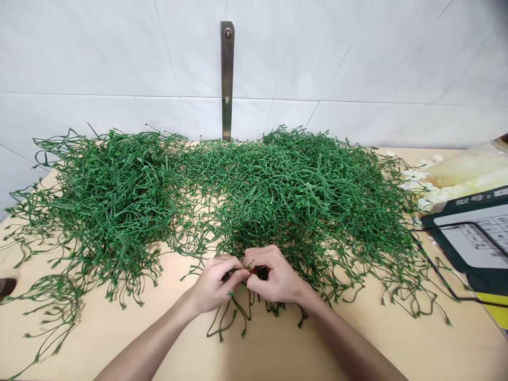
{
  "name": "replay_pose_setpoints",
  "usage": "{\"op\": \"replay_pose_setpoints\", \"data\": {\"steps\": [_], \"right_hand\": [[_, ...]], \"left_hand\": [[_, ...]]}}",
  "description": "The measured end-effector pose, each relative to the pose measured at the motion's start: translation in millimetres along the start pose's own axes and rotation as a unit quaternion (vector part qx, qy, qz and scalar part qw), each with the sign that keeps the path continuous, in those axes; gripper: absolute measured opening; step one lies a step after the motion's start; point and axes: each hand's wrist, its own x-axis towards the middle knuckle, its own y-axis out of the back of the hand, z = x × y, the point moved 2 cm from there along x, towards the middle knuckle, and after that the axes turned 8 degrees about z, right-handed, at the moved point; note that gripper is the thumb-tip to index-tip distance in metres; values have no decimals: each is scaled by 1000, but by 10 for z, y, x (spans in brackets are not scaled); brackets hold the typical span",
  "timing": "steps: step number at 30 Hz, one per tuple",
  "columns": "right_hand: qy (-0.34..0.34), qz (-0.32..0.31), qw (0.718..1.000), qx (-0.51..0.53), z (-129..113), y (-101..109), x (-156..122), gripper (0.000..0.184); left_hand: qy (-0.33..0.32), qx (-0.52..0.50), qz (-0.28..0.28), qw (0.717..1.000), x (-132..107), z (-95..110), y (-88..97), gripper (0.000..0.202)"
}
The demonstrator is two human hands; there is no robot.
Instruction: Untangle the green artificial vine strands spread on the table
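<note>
A wide heap of thin green artificial plant stems (246, 196) covers the back half of a light wooden table (119, 328). My left hand (216, 283) and my right hand (273, 275) meet at the heap's front edge, fingers closed in a pinch. Both grip one small green sprig (238, 301) whose stems hang down toward me between the hands. The fingertips touch each other over a dark spot at the sprig's base.
A white tiled wall with a vertical metal bracket (227, 79) stands behind the table. At the right lie a dark scale with a keypad (472, 238), a black cable (440, 275), a clear bag (464, 172) and small white flower pieces (416, 182).
</note>
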Motion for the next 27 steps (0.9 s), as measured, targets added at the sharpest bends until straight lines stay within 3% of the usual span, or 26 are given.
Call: {"op": "replay_pose_setpoints", "data": {"steps": [4, 8, 12, 14, 20, 27], "right_hand": [[9, 20, 1000, -9, 7, -5, -8, 18], [38, 54, 998, -22, 4, -21, -4, 17], [83, 73, 994, 11, -34, 13, 24, 24], [80, 81, 993, 25, -46, 66, 41, 24], [-8, 87, 993, 77, -39, 182, 45, 16], [-70, 29, 996, 38, -78, 35, 27, 10]], "left_hand": [[3, -15, 15, 1000, 14, 17, 4, 27], [72, -65, 8, 995, 23, -9, 2, 29], [183, -206, 35, 961, -1, -88, -1, 37], [210, -250, 68, 943, -10, -108, 16, 38], [217, -208, 104, 948, -2, -63, 74, 38], [176, -182, 127, 959, 41, -51, 63, 26]]}}
